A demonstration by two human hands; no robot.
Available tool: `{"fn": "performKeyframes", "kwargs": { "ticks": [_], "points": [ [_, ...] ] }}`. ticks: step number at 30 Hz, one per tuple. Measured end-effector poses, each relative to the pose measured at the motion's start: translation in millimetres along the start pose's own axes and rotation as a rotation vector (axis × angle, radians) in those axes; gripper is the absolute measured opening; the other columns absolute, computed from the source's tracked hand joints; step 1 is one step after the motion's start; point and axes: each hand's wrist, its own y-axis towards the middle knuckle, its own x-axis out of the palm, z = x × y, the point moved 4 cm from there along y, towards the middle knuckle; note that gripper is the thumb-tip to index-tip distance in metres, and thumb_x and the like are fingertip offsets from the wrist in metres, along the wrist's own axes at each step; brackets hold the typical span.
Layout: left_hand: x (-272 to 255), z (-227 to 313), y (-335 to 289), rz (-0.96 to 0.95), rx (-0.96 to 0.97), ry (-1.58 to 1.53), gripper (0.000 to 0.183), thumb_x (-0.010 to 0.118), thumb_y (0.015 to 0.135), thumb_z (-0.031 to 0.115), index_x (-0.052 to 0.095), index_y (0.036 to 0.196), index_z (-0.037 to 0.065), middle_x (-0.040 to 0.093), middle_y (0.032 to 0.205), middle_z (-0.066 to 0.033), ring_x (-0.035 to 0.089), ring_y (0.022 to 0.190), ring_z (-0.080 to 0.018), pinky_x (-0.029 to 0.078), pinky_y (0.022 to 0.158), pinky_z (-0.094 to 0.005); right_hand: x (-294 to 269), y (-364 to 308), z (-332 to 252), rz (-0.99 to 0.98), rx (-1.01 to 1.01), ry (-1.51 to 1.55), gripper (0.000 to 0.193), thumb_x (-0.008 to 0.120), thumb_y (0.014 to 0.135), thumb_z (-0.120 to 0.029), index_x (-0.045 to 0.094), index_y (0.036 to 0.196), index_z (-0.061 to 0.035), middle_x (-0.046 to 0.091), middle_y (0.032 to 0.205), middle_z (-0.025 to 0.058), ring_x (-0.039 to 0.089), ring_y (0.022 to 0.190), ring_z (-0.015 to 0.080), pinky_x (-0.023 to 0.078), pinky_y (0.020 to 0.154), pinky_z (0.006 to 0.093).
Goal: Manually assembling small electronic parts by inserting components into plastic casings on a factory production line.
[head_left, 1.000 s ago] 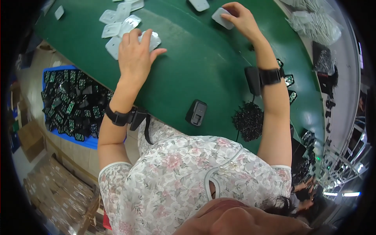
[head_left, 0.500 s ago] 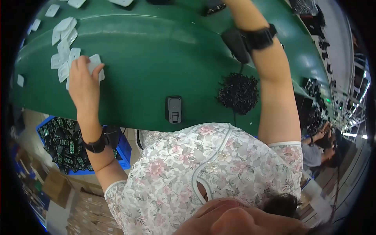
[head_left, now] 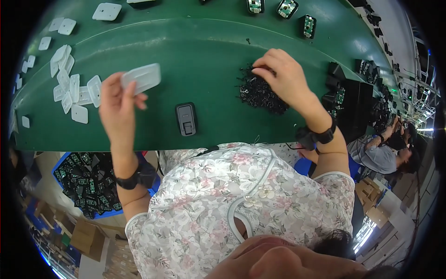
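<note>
My left hand (head_left: 116, 104) pinches a thin, whitish rounded plastic plate (head_left: 145, 77) between thumb and fingers, tilted above the green table (head_left: 209, 56). More such plates (head_left: 76, 95) lie loose and overlapping to its left. Over at the right, my right hand (head_left: 288, 79) bends down on the far edge of a heap of small black looped parts (head_left: 262, 95), thumb and fingertips drawn together. Whatever is between those fingertips is too small to make out. Between my hands lies a dark grey rectangular casing (head_left: 186, 119) with a small latch-like piece at its near end.
Black casings with green circuit boards (head_left: 308, 26) stand at the far right. Near the right edge is a black box (head_left: 355, 104) among more casings. A blue crate (head_left: 59, 163) of circuit-board parts sits below the table's left side. Another person (head_left: 371, 153) is at the right.
My left hand has lifted a plate off the white pile and moved right. My right hand has come back from the far side of the table to the black heap.
</note>
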Motion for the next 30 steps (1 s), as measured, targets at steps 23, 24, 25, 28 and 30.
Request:
{"fn": "performKeyframes", "kwargs": {
  "ticks": [23, 24, 25, 28, 30],
  "points": [
    [47, -21, -3, -0.112, 0.114, -0.041, 0.017, 0.051, 0.091, -0.004, 0.063, 0.103, 0.0, 0.058, 0.09, -0.0082, 0.062, 0.064, -0.013, 0.05, 0.052, -0.0221, 36, 17, -17, -0.016, -0.008, 0.093, 0.019, 0.071, 0.074, -0.006, 0.059, 0.088, -0.0014, 0.057, 0.09, 0.0094, 0.055, 0.087, 0.0284, 0.047, 0.073, 0.0353],
    [47, -22, -2, -0.108, 0.114, -0.046, 0.017, 0.051, 0.091, -0.004, 0.063, 0.103, 0.0, 0.058, 0.089, -0.008, 0.062, 0.065, -0.013, 0.05, 0.052, -0.0221, 38, 13, -15, -0.055, 0.01, 0.098, 0.018, 0.07, 0.073, -0.005, 0.059, 0.087, -0.0013, 0.056, 0.091, 0.0094, 0.055, 0.088, 0.0286, 0.046, 0.074, 0.0356],
    [48, -21, -2, -0.11, 0.11, -0.048, 0.017, 0.051, 0.091, -0.004, 0.063, 0.103, 0.0, 0.058, 0.089, -0.008, 0.062, 0.065, -0.013, 0.05, 0.052, -0.0221, 41, 10, -12, -0.089, 0.052, 0.113, 0.019, 0.07, 0.073, -0.005, 0.059, 0.087, -0.0013, 0.055, 0.093, 0.0093, 0.054, 0.09, 0.0289, 0.046, 0.075, 0.036],
    [52, -18, 1, -0.139, 0.115, -0.035, 0.017, 0.051, 0.092, -0.004, 0.063, 0.103, 0.0, 0.057, 0.089, -0.008, 0.062, 0.065, -0.0128, 0.05, 0.052, -0.0221, 42, 9, -9, -0.08, 0.054, 0.109, 0.019, 0.07, 0.072, -0.003, 0.058, 0.087, -0.0006, 0.055, 0.089, 0.0107, 0.054, 0.086, 0.031, 0.046, 0.074, 0.0365],
    [58, -14, 2, -0.192, 0.166, 0.011, 0.019, 0.052, 0.09, -0.006, 0.063, 0.104, 0.001, 0.057, 0.088, -0.0085, 0.062, 0.066, -0.0126, 0.049, 0.052, -0.0223, 43, 11, -10, -0.055, 0.037, 0.126, 0.017, 0.069, 0.074, -0.002, 0.058, 0.086, 0.0002, 0.056, 0.088, 0.01, 0.056, 0.084, 0.0279, 0.047, 0.074, 0.0345]
  ]
}}
